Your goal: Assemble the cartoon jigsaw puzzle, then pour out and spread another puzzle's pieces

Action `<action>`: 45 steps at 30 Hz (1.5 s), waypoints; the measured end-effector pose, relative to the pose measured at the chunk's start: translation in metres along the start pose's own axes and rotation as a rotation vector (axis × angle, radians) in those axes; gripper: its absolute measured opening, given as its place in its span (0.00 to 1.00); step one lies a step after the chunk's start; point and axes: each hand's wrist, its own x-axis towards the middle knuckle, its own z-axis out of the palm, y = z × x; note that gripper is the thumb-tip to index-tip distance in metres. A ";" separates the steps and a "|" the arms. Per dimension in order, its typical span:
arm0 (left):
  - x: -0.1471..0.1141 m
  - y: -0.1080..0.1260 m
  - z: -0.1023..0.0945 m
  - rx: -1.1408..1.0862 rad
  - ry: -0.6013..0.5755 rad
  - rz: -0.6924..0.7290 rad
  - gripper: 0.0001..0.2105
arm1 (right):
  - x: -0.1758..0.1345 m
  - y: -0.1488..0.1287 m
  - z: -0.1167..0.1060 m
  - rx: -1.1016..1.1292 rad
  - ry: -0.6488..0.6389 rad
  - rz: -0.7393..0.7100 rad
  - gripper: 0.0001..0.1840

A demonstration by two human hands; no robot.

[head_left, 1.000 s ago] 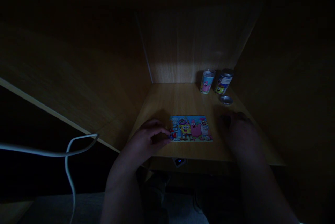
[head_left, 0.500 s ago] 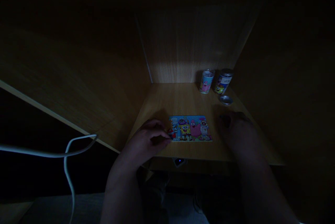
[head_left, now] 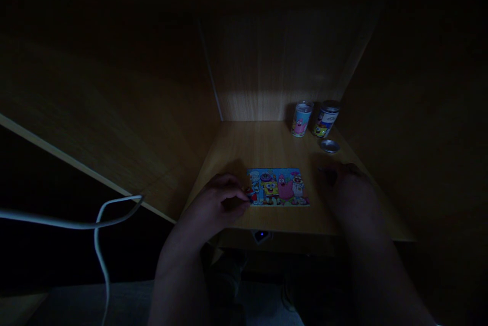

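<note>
A cartoon-printed jigsaw puzzle (head_left: pixel 278 187) lies flat on the wooden surface, its picture joined into one rectangle. My left hand (head_left: pixel 223 199) is at its lower left corner, thumb and forefinger pinched on the edge there. To the right of the puzzle, apart from it, my right hand (head_left: pixel 348 188) is closed with its fingers curled. Shadow hides what its fingertips hold, if anything. Behind stand a clear-topped cartoon can (head_left: pixel 302 120) and a second cartoon can (head_left: pixel 325 120) with a metal top. A round metal lid (head_left: pixel 330 146) lies in front of them.
Wooden panels enclose the small shelf (head_left: pixel 251 143) at the left, back and right. A white cable (head_left: pixel 99 244) hangs at the left. Below the shelf's front edge is a small device (head_left: pixel 261 235) with a lit display. The light is very dim.
Both hands stay almost where they were, the left still at the puzzle's corner. The puzzle, cans and lid lie as before, with only a slight shift of the view.
</note>
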 end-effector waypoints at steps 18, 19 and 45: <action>0.006 0.001 0.007 0.110 0.020 0.069 0.03 | 0.002 -0.002 -0.001 0.021 -0.040 0.024 0.22; 0.006 0.000 0.008 0.108 0.019 0.073 0.03 | 0.002 -0.002 -0.001 0.027 -0.042 0.029 0.22; 0.015 0.015 0.019 0.173 0.026 0.108 0.07 | -0.003 0.006 -0.026 -0.020 -0.222 0.022 0.19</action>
